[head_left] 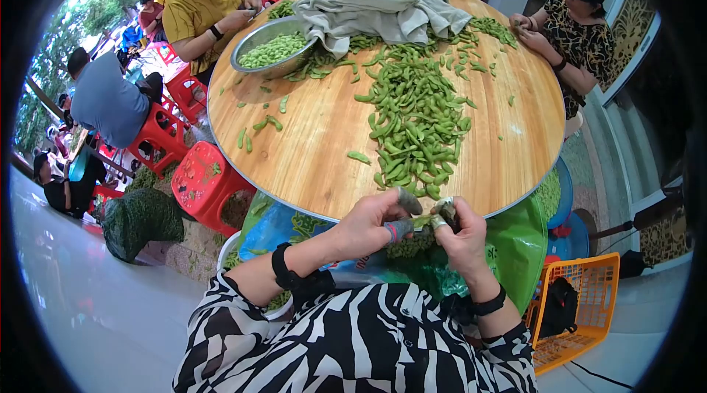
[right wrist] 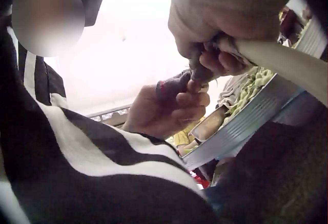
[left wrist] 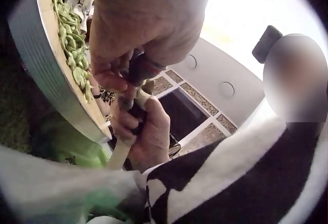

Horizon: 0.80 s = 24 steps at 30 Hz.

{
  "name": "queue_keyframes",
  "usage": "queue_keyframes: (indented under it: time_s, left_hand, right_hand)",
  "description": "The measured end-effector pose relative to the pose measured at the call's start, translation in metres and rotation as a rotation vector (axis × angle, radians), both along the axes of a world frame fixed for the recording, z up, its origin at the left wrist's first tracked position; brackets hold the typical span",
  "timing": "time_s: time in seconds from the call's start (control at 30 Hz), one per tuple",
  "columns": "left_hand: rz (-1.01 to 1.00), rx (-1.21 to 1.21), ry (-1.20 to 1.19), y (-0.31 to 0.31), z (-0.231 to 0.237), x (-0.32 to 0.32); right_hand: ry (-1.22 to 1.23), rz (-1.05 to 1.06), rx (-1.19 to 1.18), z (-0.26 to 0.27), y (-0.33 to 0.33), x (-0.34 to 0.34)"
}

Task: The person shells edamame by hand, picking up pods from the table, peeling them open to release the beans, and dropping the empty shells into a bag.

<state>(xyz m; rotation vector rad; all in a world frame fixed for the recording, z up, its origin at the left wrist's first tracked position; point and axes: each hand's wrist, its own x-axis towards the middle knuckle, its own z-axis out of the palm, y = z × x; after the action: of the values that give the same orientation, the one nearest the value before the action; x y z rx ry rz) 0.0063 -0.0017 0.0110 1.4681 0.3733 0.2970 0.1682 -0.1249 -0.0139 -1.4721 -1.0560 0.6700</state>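
Just past the table's near edge, my left hand point(head_left: 361, 229) and right hand point(head_left: 465, 235) meet fingertip to fingertip. Between them they pinch a green edamame pod point(head_left: 421, 221), mostly covered by the fingers. Dark wraps cover the thumb point(right wrist: 171, 86) and a finger of my left hand; pale wrapping covers my right thumb point(head_left: 439, 221). Both wrist views show the curled fingers pressed close together. Ahead of the hands, a long heap of edamame pods point(head_left: 416, 113) lies on the round wooden table point(head_left: 317, 146).
A metal bowl point(head_left: 305, 62) of shelled beans stands at the table's left, beside a crumpled grey cloth point(head_left: 368, 6). A green plastic sheet point(head_left: 515, 235) hangs below the table's edge. An orange crate point(head_left: 607, 297) stands at right, a red stool point(head_left: 202, 179) at left. Other people sit around.
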Motion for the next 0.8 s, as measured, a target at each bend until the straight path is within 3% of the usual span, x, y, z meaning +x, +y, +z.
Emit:
queue_keyframes:
  time_s: [0.17,0.3,0.33,0.37,0.4,0.47,0.5,0.53,0.57,0.63,0.7,0.77,0.8]
  left_hand:
    - [0.121,0.122,-0.032,0.0,-0.008,0.001]
    - [0.067,0.12,-0.053,0.0,-0.011,-0.001]
    - [0.068,0.12,-0.049,-0.002,-0.01,-0.003]
    - [0.044,-0.004,-0.034,-0.005,-0.008,-0.003]
    - [0.02,-0.129,-0.022,-0.007,-0.007,-0.003]
    - [-0.027,-0.162,0.018,-0.005,-0.005,-0.005]
    - [-0.07,-0.198,0.063,-0.003,-0.004,-0.008]
    - [-0.069,-0.196,0.062,0.003,-0.004,-0.013]
    - [0.037,0.188,0.072,0.011,-0.003,-0.02]
    - [0.241,0.955,0.089,0.031,0.0,-0.035]
    - [0.396,1.369,0.368,0.062,0.009,-0.046]
    - [0.445,1.445,0.331,0.081,0.011,-0.045]
    - [0.491,1.513,0.291,0.09,0.008,-0.043]
  right_hand:
    - [-0.317,-0.009,0.052,0.02,-0.004,-0.015]
    - [-0.211,0.112,0.052,0.013,-0.001,-0.013]
    - [-0.058,0.125,0.01,0.01,-0.003,-0.014]
    - [0.091,0.134,-0.031,0.008,-0.005,-0.013]
    - [0.089,0.133,-0.03,0.006,-0.007,-0.012]
    - [0.189,0.23,-0.123,0.004,-0.008,-0.007]
    - [0.186,0.23,-0.122,0.006,-0.008,-0.006]
    - [0.033,0.28,-0.103,0.008,-0.007,-0.006]
    - [-0.118,0.327,-0.083,0.009,-0.008,-0.006]
    - [-0.147,0.357,-0.076,0.001,-0.009,-0.005]
    - [-0.306,0.432,0.012,0.001,-0.007,-0.007]
    - [-0.327,0.422,0.064,-0.002,-0.005,-0.01]
    - [-0.222,0.376,-0.031,-0.002,-0.005,-0.011]
